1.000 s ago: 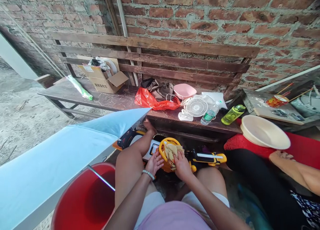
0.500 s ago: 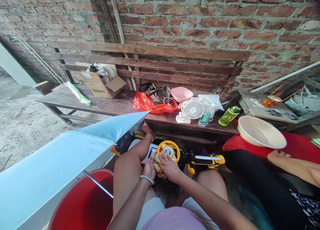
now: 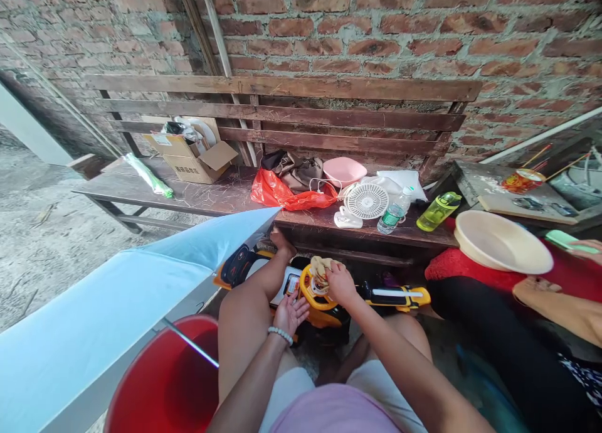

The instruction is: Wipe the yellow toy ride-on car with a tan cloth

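My right hand [image 3: 341,284] is shut on a crumpled beige cloth [image 3: 322,267], pressing it against the top of a yellow toy steering wheel [image 3: 310,288]. The wheel belongs to an orange-yellow and black toy ride-on car [image 3: 244,267], which stands between my bare knees. My left hand [image 3: 290,314], with a white bead bracelet at its wrist, is open and empty just left of the wheel. A yellow and black toy part [image 3: 395,297] sticks out to the right of the wheel.
A pale blue sheet or umbrella [image 3: 94,307] and a red bucket [image 3: 164,376] fill the lower left. Ahead, a wooden bench [image 3: 141,191] holds a cardboard box [image 3: 190,160], a small white fan [image 3: 365,201], bottles and bags. A cream basin [image 3: 501,241] and another person's arm [image 3: 559,307] are right.
The cloth has moved up from the wheel's lower left to its top, exposing the wheel's hub. My left hand has come off the cloth and now rests open beside the wheel.
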Demonstrator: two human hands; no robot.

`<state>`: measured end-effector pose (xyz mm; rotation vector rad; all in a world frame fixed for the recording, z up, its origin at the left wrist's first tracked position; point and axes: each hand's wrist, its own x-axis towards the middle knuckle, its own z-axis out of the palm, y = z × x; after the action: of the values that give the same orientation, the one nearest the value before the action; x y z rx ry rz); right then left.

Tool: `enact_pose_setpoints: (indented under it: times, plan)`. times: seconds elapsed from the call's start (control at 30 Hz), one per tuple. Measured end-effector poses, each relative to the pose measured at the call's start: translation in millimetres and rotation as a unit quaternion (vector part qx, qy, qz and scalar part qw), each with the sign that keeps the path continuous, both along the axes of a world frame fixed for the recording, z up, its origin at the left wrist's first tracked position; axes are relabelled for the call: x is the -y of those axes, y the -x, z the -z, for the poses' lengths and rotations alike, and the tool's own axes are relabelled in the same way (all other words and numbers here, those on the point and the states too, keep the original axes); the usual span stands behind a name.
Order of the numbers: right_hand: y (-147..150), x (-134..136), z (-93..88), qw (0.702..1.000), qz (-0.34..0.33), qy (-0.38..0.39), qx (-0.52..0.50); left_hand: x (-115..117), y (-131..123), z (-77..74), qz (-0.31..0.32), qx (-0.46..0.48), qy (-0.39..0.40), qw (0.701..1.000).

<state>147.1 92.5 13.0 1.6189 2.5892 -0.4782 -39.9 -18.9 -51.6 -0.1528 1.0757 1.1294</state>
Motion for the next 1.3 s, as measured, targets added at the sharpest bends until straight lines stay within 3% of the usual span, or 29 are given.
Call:
enact_pose_setpoints:
  times: [0.1,0.23,0.33,0.43,0.6,0.67,0.83,0.9,1.0,1.13,1.3]
  plan:
    - [-23.6,35.3,14.2,0.999,0.032,-0.008,0.006,-2.2,0.2,1.8,-0.001,-0.001,0.008,1.0]
    - [-29.4,90.1,32.9,0.999,-0.03,-0.008,-0.005,-3.2,0.3,0.7,-0.006,0.0,0.015,1.0]
    - [-15.6,108.4,36.8,0.993,-0.11,0.02,-0.029,-2.5,-1.3,-5.3,-0.02,0.019,0.008,1.0]
    - [3.1,99.5,32.6,0.981,-0.184,0.017,-0.053,-2.4,-4.2,-11.3,-0.057,0.045,-0.006,0.997]
    - [31.4,54.1,17.4,0.964,-0.259,-0.028,-0.047,-2.1,-5.2,-7.9,-0.097,0.061,-0.005,0.993]
    - [41.9,32.6,8.8,0.97,-0.24,-0.033,-0.035,-0.7,-3.2,-2.6,-0.082,0.065,0.008,0.995]
    - [59.9,-15.2,-11.0,0.997,-0.083,0.002,0.002,0.7,2.0,8.7,-0.041,0.05,0.017,0.998]
    - [61.9,-21.5,-14.1,0.996,-0.08,0.038,0.007,-1.2,3.2,11.3,-0.045,0.047,0.021,0.998]
    - [59.1,-7.8,-12.0,0.985,-0.163,0.052,-0.012,-5.1,5.9,13.2,-0.077,0.028,0.033,0.996]
    - [41.6,38.6,0.3,0.962,-0.267,0.045,-0.039,-6.5,9.2,10.5,-0.095,-0.042,0.048,0.993]
    - [-2.2,83.7,18.1,0.974,-0.215,0.048,-0.059,-3.1,2.9,0.3,-0.061,-0.114,0.05,0.99]
